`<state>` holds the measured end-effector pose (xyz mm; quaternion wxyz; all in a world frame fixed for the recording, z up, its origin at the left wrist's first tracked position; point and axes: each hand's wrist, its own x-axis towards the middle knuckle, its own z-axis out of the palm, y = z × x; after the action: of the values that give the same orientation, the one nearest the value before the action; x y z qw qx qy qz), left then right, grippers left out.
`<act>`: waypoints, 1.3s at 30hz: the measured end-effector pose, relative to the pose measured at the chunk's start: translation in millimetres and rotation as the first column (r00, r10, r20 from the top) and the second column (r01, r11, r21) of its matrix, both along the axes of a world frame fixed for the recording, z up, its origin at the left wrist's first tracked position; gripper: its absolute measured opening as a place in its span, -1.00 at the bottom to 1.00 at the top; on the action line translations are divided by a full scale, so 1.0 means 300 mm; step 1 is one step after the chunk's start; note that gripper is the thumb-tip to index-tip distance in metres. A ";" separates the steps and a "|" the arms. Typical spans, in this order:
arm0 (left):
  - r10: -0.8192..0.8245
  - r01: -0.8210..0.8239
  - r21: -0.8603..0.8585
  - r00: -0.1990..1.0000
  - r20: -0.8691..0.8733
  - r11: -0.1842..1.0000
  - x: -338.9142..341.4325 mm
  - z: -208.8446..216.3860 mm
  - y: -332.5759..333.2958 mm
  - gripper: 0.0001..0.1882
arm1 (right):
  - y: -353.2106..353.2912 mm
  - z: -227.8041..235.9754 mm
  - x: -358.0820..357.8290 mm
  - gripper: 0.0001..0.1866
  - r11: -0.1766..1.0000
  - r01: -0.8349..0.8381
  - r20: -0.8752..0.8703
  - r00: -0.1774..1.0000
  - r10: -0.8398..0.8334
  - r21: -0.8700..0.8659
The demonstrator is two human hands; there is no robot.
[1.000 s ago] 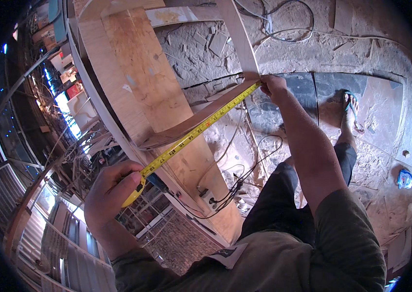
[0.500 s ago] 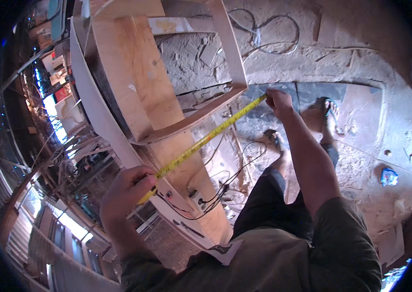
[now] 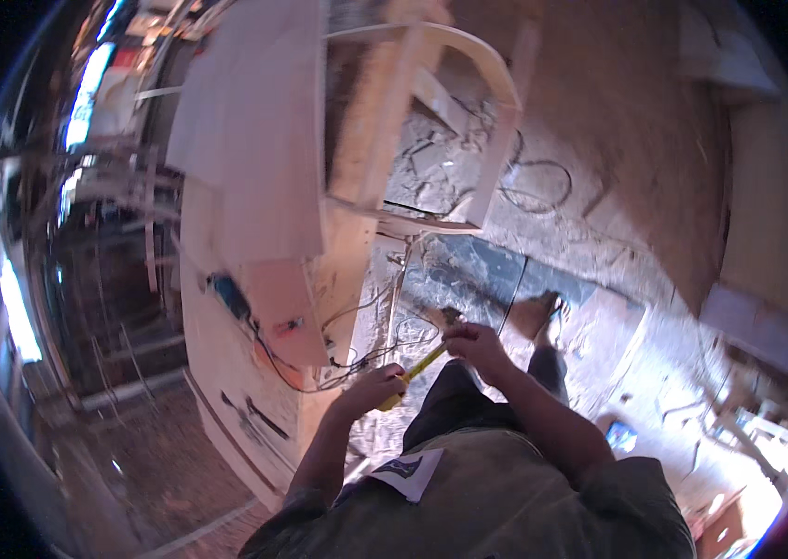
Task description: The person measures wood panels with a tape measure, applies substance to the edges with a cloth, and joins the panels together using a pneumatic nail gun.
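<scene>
A yellow tape measure (image 3: 391, 395) is in my left hand (image 3: 374, 388), its fingers wrapped round the case. From it a short length of yellow blade (image 3: 426, 361) runs up to my right hand (image 3: 474, 346), which pinches the blade's end. Both hands are close together in front of my body, above my legs. Beyond them stands a curved wooden frame (image 3: 496, 168), joined to a long wooden bench-like piece (image 3: 319, 279) at the left. Neither hand touches the wood.
On the wooden surface lie a blue power tool (image 3: 229, 295), a small red item (image 3: 289, 327) and dark hand tools (image 3: 266, 419). Black cords (image 3: 357, 365) trail off its edge. A coiled cable (image 3: 543, 186) rests on the dusty floor. Boards (image 3: 767, 233) stand at the right.
My hands have come together, and the stretched blade is now much shorter. My left hand moved right, off the wood; my right came down toward my body. The view has swung.
</scene>
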<state>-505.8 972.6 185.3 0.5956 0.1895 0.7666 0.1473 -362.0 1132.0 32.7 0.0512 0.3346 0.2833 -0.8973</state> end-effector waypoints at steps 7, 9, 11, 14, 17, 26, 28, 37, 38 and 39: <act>0.719 -0.765 0.035 0.619 0.316 0.643 0.158 -0.009 -0.253 -0.72 | -0.159 0.293 -0.166 -0.80 0.778 -0.361 -0.144 0.858 0.494 0.514; 0.762 -0.812 0.191 0.584 0.279 0.552 0.160 -0.011 -0.323 -0.77 | -0.253 0.339 -0.222 -0.80 0.696 -0.413 -0.137 0.797 0.589 0.588; 0.778 -0.842 0.291 0.534 0.333 0.454 0.137 -0.024 -0.408 -0.78 | -0.351 0.372 -0.278 -0.72 0.592 -0.436 -0.102 0.741 0.663 0.678; 0.759 -0.849 0.393 0.506 0.410 0.354 0.068 -0.043 -0.569 -0.81 | -0.522 0.410 -0.370 -0.57 0.578 -0.447 -0.035 0.770 0.637 0.682; 0.837 -0.968 0.248 0.104 0.536 -0.038 0.010 -0.045 -0.702 -0.79 | -0.663 0.454 -0.414 -0.29 0.478 -0.374 -0.134 0.660 0.739 0.795; 0.668 -0.935 0.119 -0.147 0.730 -0.336 -0.203 0.084 -0.901 -0.77 | -0.939 0.589 -0.630 -0.02 0.182 -0.466 0.093 0.507 0.857 0.866; 0.764 -0.881 0.291 -0.115 0.635 -0.374 -0.233 0.076 -0.910 -0.74 | -0.943 0.613 -0.662 -0.07 0.205 -0.391 0.022 0.504 0.863 0.898; 0.936 -0.762 0.599 -0.028 0.351 -0.247 -0.453 -0.008 -1.031 -0.78 | -0.632 0.505 -0.566 -0.39 0.191 -0.639 0.185 0.473 0.861 0.745; 0.925 -0.764 0.588 -0.030 0.379 -0.266 -0.469 -0.014 -1.028 -0.78 | -0.590 0.492 -0.543 -0.39 0.244 -0.597 0.109 0.492 0.864 0.764; 0.980 -0.780 0.623 0.165 0.109 0.062 -0.481 -0.020 -1.023 -0.75 | -0.547 0.484 -0.519 -0.40 0.290 -0.640 0.142 0.535 0.833 0.711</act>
<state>-650.3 665.6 179.4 0.1413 -0.1465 0.7221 0.6612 -517.6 968.0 177.9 0.2961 0.0372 0.7213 -0.6250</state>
